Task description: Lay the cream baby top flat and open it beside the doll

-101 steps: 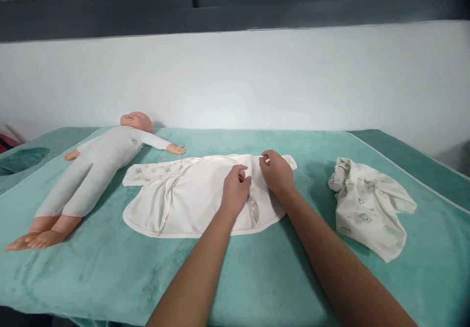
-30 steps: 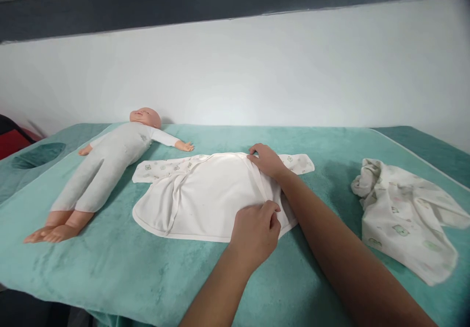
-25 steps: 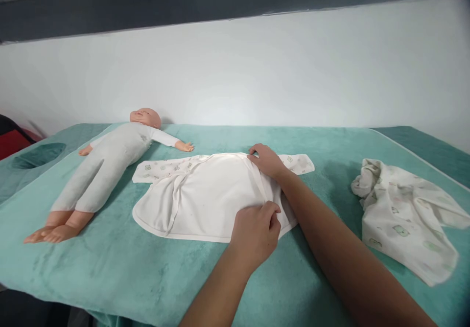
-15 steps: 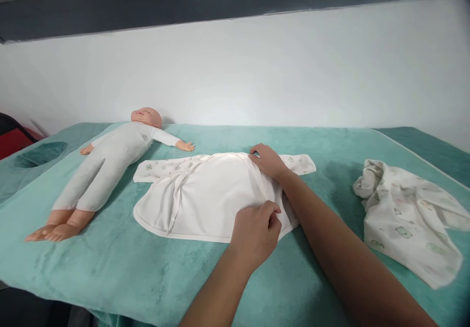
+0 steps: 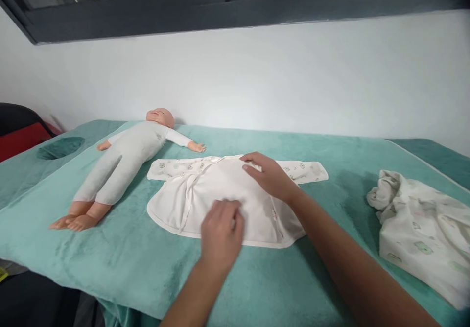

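A white baby shirt [image 5: 220, 190] lies spread out with its front flaps open, its sleeves printed with small bear shapes. My right hand [image 5: 270, 175] rests over its neckline and right upper part, fingers stretched out and holding nothing. Above the lower hem is my left hand [image 5: 222, 234], slightly blurred, with loosely bent fingers and a gap beside the thumb. No cloth shows in it; its fingertips are partly hidden. To the left, a baby doll [image 5: 135, 146] in a white bodysuit lies on its back, one arm reaching toward the shirt's left sleeve.
A crumpled printed white garment [image 5: 422, 239] lies at the right. Green velvety cloth [image 5: 286, 288] covers the bed, which has a round hole [image 5: 60, 148] at its left end. A white wall [image 5: 257, 82] stands behind, below a dark window frame [image 5: 165, 16].
My left hand has moved left across the shirt's lower part. The fingers of my right hand have straightened over the neckline. The camera has shifted slightly, moving the whole scene rightward.
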The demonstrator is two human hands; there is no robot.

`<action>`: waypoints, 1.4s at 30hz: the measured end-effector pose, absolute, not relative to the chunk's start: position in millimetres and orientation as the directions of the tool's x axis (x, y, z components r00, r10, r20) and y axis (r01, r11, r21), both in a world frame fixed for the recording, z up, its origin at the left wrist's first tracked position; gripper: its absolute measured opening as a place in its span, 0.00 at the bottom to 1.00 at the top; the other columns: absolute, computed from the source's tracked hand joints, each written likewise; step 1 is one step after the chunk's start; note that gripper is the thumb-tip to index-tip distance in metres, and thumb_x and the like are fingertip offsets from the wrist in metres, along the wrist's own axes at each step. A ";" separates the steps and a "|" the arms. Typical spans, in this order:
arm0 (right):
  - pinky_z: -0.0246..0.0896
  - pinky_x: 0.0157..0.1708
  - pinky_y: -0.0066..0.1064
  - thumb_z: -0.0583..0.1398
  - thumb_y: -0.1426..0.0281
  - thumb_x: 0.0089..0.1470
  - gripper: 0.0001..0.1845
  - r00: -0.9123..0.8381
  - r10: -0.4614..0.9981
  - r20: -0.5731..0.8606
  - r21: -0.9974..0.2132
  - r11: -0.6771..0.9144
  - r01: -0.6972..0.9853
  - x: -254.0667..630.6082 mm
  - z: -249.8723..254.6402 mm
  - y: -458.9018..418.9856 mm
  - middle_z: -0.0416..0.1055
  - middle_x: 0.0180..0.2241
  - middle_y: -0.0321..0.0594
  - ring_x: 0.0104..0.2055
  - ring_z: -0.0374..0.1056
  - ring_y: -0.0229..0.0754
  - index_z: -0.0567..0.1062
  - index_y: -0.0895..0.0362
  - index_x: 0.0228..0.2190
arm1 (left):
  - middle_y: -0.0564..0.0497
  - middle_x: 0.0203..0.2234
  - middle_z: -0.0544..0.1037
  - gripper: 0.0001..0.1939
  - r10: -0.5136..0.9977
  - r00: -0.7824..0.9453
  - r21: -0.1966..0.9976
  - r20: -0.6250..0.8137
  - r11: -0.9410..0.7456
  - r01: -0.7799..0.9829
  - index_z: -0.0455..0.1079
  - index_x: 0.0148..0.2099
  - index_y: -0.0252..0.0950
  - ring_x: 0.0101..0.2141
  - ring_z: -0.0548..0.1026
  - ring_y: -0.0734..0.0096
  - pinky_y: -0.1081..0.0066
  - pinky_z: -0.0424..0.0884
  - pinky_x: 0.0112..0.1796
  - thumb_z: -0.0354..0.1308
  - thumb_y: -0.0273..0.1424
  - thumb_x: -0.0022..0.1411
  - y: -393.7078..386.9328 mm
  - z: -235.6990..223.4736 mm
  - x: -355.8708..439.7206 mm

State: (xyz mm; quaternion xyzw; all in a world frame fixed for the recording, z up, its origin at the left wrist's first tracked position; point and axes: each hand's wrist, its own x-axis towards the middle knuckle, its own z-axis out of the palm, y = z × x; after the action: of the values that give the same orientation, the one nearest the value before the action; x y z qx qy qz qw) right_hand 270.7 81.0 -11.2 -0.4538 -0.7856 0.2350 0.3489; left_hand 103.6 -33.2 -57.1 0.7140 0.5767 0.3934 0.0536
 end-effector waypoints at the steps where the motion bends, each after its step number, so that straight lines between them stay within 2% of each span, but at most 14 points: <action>1: 0.60 0.55 0.40 0.55 0.64 0.60 0.15 -0.398 0.858 0.325 -0.672 0.505 0.541 262.5 -12.3 74.7 0.72 0.52 0.40 0.54 0.67 0.47 0.72 0.50 0.48 | 0.48 0.33 0.77 0.10 0.831 -0.005 0.474 0.556 -0.312 0.824 0.71 0.42 0.39 0.38 0.73 0.62 0.64 0.68 0.41 0.49 0.25 0.65 -33.7 -58.4 81.5; 2: 0.59 0.56 0.41 0.56 0.64 0.60 0.16 -0.442 0.843 0.306 -0.660 0.522 0.540 253.9 -14.3 69.4 0.71 0.53 0.40 0.56 0.66 0.47 0.71 0.49 0.50 | 0.46 0.35 0.77 0.09 0.806 -0.029 0.414 0.591 -0.271 0.869 0.70 0.41 0.38 0.39 0.72 0.60 0.62 0.68 0.42 0.49 0.26 0.65 -34.8 -60.1 60.3; 4: 0.59 0.57 0.43 0.57 0.64 0.60 0.21 -0.503 0.831 0.239 -0.640 0.524 0.562 235.3 -19.5 62.6 0.68 0.57 0.41 0.58 0.65 0.49 0.68 0.49 0.55 | 0.45 0.36 0.76 0.06 0.796 -0.091 0.365 0.598 -0.170 0.915 0.70 0.43 0.36 0.40 0.71 0.58 0.60 0.68 0.42 0.52 0.29 0.65 -40.1 -64.6 26.7; 8: 0.63 0.53 0.44 0.56 0.70 0.58 0.31 -0.573 0.808 0.137 -0.541 0.546 0.640 190.0 -26.5 65.5 0.60 0.63 0.47 0.57 0.66 0.52 0.60 0.53 0.62 | 0.42 0.44 0.75 0.11 0.827 -0.058 0.201 0.559 -0.067 0.977 0.70 0.48 0.35 0.46 0.69 0.53 0.57 0.65 0.44 0.55 0.32 0.65 -58.2 -71.0 8.1; 11: 0.65 0.47 0.42 0.57 0.75 0.54 0.32 -0.550 0.818 0.166 -0.452 0.559 0.695 154.0 -31.8 80.8 0.58 0.63 0.48 0.55 0.67 0.54 0.63 0.51 0.60 | 0.41 0.46 0.74 0.13 0.845 -0.190 0.202 0.500 0.100 0.974 0.69 0.50 0.34 0.46 0.69 0.50 0.57 0.64 0.42 0.54 0.33 0.65 -66.4 -70.0 15.0; 13: 0.65 0.44 0.39 0.56 0.76 0.54 0.27 -0.510 0.833 0.216 -0.476 0.546 0.689 136.9 -37.8 94.9 0.64 0.60 0.46 0.54 0.67 0.53 0.69 0.49 0.55 | 0.42 0.45 0.75 0.11 0.853 -0.254 0.233 0.455 0.162 0.959 0.71 0.47 0.35 0.45 0.69 0.51 0.57 0.62 0.41 0.54 0.33 0.66 -67.3 -67.8 17.1; 16: 0.63 0.47 0.38 0.55 0.75 0.55 0.19 -0.484 0.836 0.259 -0.554 0.539 0.634 128.6 -47.9 116.5 0.71 0.52 0.42 0.52 0.69 0.48 0.76 0.49 0.46 | 0.44 0.41 0.76 0.08 0.860 -0.253 0.255 0.444 0.149 0.955 0.72 0.42 0.36 0.43 0.69 0.53 0.59 0.60 0.41 0.53 0.32 0.66 -66.4 -65.7 14.9; 20: 0.64 0.48 0.33 0.58 0.69 0.56 0.11 -0.468 0.850 0.243 -0.674 0.495 0.548 139.4 -55.5 139.5 0.76 0.46 0.39 0.47 0.72 0.42 0.78 0.53 0.39 | 0.46 0.36 0.76 0.08 0.872 -0.189 0.275 0.452 0.065 0.959 0.72 0.39 0.37 0.40 0.69 0.56 0.59 0.58 0.40 0.52 0.29 0.67 -67.6 -65.7 10.7; 23: 0.66 0.42 0.31 0.59 0.63 0.54 0.12 -0.452 0.870 0.194 -0.746 0.431 0.508 147.4 -57.0 151.1 0.79 0.36 0.38 0.38 0.74 0.41 0.79 0.55 0.37 | 0.47 0.34 0.76 0.08 0.863 -0.188 0.317 0.469 0.034 0.948 0.72 0.39 0.36 0.39 0.69 0.58 0.60 0.58 0.40 0.51 0.27 0.68 -69.1 -66.9 9.7; 26: 0.66 0.31 0.30 0.57 0.62 0.55 0.14 -0.395 0.904 0.161 -0.788 0.359 0.501 147.8 -58.1 161.3 0.76 0.24 0.36 0.28 0.72 0.40 0.76 0.56 0.38 | 0.48 0.32 0.76 0.07 0.848 -0.191 0.357 0.495 0.002 0.934 0.72 0.39 0.36 0.37 0.69 0.60 0.61 0.58 0.40 0.52 0.26 0.68 -69.7 -69.3 9.3; 30: 0.61 0.24 0.29 0.55 0.60 0.56 0.15 -0.293 0.940 0.177 -0.799 0.311 0.515 138.4 -59.2 175.2 0.69 0.20 0.32 0.20 0.65 0.37 0.73 0.56 0.37 | 0.49 0.33 0.76 0.07 0.848 -0.155 0.371 0.507 -0.052 0.927 0.71 0.40 0.37 0.37 0.69 0.60 0.59 0.58 0.41 0.52 0.23 0.66 -69.8 -74.2 8.5; 32: 0.60 0.25 0.29 0.55 0.59 0.55 0.13 -0.249 0.946 0.209 -0.781 0.314 0.539 131.3 -59.1 180.0 0.70 0.22 0.33 0.21 0.64 0.37 0.73 0.55 0.34 | 0.48 0.34 0.76 0.08 0.856 -0.141 0.368 0.498 -0.061 0.928 0.71 0.40 0.36 0.38 0.69 0.59 0.59 0.58 0.42 0.53 0.22 0.65 -69.7 -76.7 8.3; 36: 0.60 0.35 0.34 0.56 0.61 0.56 0.12 -0.167 0.936 0.309 -0.713 0.344 0.611 116.6 -58.7 181.7 0.74 0.32 0.39 0.33 0.67 0.43 0.75 0.54 0.34 | 0.47 0.35 0.76 0.09 0.864 -0.108 0.353 0.492 -0.084 0.932 0.70 0.42 0.36 0.38 0.68 0.58 0.57 0.58 0.42 0.53 0.20 0.63 -69.7 -79.9 8.5; 42: 0.55 0.48 0.43 0.54 0.65 0.59 0.11 -0.232 0.878 0.419 -0.609 0.461 0.646 103.7 -59.0 177.5 0.76 0.37 0.43 0.46 0.63 0.52 0.77 0.53 0.36 | 0.48 0.34 0.76 0.09 0.844 -0.100 0.371 0.527 -0.122 0.921 0.70 0.42 0.36 0.36 0.67 0.59 0.58 0.57 0.41 0.52 0.20 0.63 -70.5 -80.1 9.4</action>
State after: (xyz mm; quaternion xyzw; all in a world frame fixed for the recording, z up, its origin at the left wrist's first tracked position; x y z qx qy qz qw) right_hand 103.7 177.5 -59.0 -0.4953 -0.7691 0.1557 0.3727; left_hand 9.4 -70.5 -80.1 0.6683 0.6601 0.3383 -0.0567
